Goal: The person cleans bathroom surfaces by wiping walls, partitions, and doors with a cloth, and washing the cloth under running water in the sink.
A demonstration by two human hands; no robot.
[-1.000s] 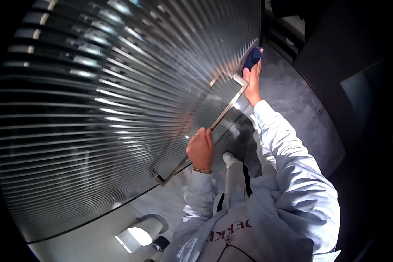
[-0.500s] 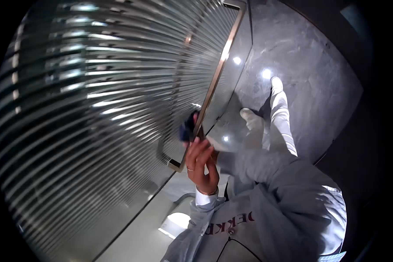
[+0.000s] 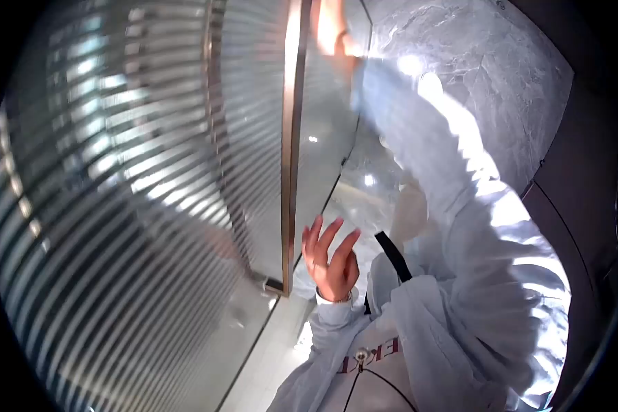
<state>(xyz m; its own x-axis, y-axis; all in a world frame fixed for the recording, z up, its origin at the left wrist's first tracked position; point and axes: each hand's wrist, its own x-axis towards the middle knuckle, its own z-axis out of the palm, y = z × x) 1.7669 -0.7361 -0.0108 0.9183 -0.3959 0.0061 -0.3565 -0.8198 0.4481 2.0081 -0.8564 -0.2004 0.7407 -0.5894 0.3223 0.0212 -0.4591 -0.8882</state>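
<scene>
My left hand [image 3: 332, 264] is just right of the lower part of a long metal handle [image 3: 292, 151], its fingers apart and curved, holding nothing. The handle runs upright along a ribbed glass panel [image 3: 151, 288]. My right hand [image 3: 331, 26] reaches to the top edge of the view, beside the upper part of the handle. It is blurred and its fingers are cut off, so whether it holds anything cannot be seen. The dark cloth is not visible.
Grey marbled floor [image 3: 508, 89] with bright light spots lies at the upper right. A dark surface [image 3: 584, 178] borders it on the right. The panel's lower edge runs diagonally, with a pale surface [image 3: 268, 364] below it.
My right hand came down from the panel's far edge with the dark cloth to the handle, then moved up to the top edge. My left hand let go of the handle. The view shifted.
</scene>
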